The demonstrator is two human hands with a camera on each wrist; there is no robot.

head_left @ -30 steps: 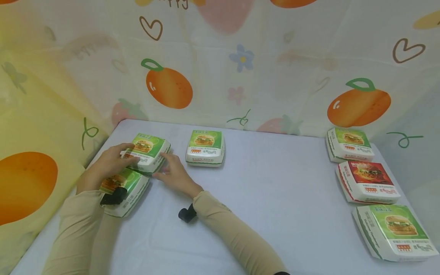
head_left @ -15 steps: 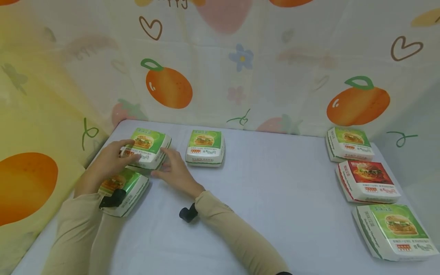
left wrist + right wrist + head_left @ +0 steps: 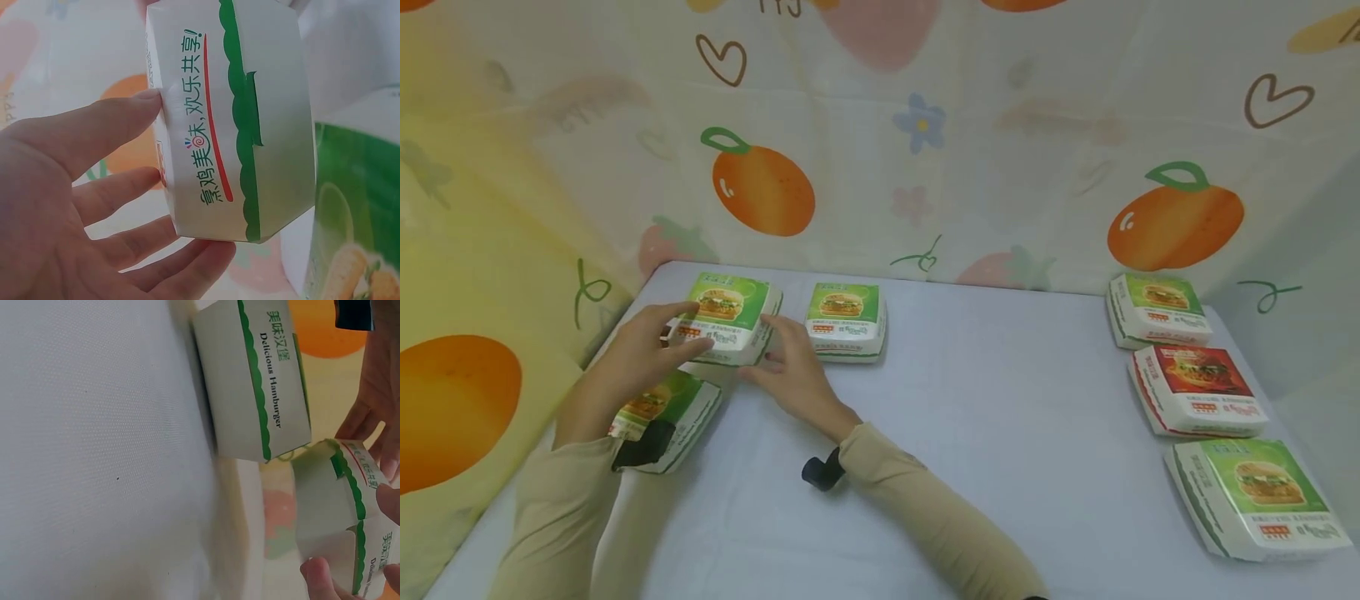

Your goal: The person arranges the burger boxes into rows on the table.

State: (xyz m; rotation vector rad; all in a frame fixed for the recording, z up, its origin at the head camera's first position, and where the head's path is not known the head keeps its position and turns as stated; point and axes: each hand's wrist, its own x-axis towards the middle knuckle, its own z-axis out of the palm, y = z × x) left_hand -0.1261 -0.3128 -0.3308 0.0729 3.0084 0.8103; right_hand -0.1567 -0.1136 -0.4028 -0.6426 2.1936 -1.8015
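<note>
A white and green hamburger box is held between both hands at the back left of the table. My left hand grips its left side, thumb and fingers spread along the box in the left wrist view. At the right side, my right hand holds the box by its edge, with a fingertip low on the side wall. A second green hamburger box lies just in front, partly covered by the left wrist and its black camera. In the right wrist view, the held box appears beyond this one.
Another green hamburger box lies just right of the right hand. Along the right table edge, a green box, a red box and a green box form a row. A printed curtain hangs behind the white table.
The held hamburger box has moved slightly back and to the right, both hands moving with it. It now shows a wider gap to the box in front. The other boxes stay put.
</note>
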